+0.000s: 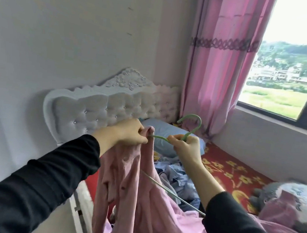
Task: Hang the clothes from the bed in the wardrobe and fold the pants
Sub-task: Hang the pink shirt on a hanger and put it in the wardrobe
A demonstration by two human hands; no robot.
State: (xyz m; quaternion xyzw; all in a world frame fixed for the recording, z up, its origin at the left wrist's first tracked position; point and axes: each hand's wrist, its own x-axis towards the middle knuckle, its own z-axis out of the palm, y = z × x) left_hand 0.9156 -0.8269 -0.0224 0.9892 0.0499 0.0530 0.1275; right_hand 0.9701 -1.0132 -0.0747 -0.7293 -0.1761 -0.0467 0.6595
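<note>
Midway through threading a pink knitted top [139, 183] onto a green wire-thin hanger [159, 137], both held up in front of the white tufted headboard [110, 106]. Pinching the top's shoulder with the left hand [130, 133]; gripping the hanger just under its hook with the right hand [186, 146], further from the headboard. Probably best to keep the knit taut, slide the hanger arm fully into the shoulder, then seat the other side evenly. Mind snagging the crumpled blue clothes [176, 174] below.

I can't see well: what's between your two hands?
Head view: a short stretch of green hanger, from the left hand pinching the pink top to the right hand.
</note>
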